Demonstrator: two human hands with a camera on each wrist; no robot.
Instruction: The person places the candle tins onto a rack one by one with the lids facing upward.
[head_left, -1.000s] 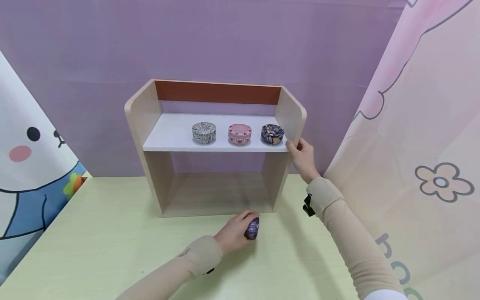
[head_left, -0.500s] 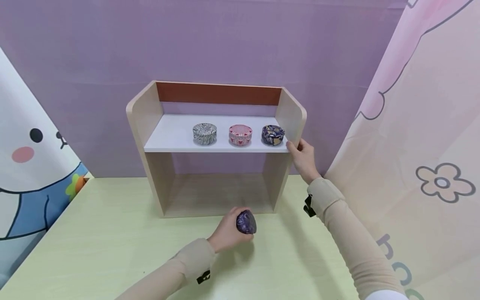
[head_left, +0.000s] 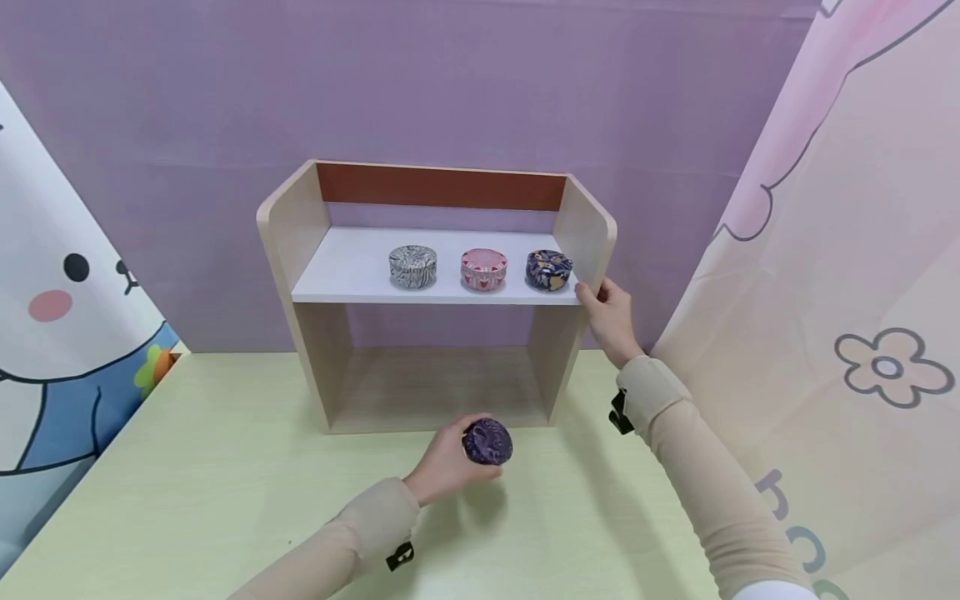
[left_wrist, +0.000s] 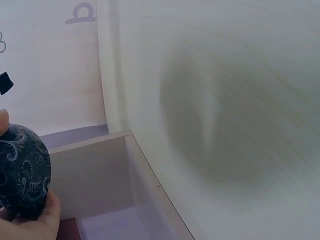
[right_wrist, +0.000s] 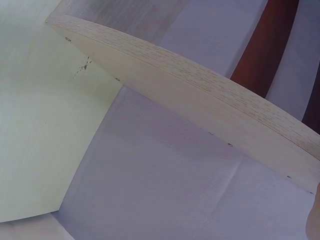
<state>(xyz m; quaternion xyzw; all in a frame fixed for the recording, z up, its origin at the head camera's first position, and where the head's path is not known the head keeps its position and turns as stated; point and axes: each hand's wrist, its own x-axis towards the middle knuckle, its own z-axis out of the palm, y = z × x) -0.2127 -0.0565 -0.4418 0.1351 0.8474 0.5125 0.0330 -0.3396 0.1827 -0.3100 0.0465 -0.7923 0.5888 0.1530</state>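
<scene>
My left hand [head_left: 446, 468] grips a round dark purple patterned tin [head_left: 487, 442] between thumb and fingers, above the table in front of the shelf. Its lid faces the head camera. In the left wrist view the tin [left_wrist: 27, 170] shows a paisley-like pattern, with fingertips at its edges. With its thumb at the front edge, my right hand [head_left: 611, 321] holds the right side panel of the small wooden shelf [head_left: 594, 237]. On the white upper board stand a black-and-white tin [head_left: 412, 267], a pink tin with hearts [head_left: 483, 270] and a dark blue-and-yellow tin [head_left: 549, 271].
The shelf's lower compartment [head_left: 442, 387] opens toward me. Pale green tabletop [head_left: 225, 483] spreads around it. A purple cloth [head_left: 450, 83] hangs behind, and printed curtains [head_left: 810, 275] close off both sides.
My left hand has shifted slightly left and turned the tin, from edge-on to lid toward the camera. The right hand keeps its hold on the shelf.
</scene>
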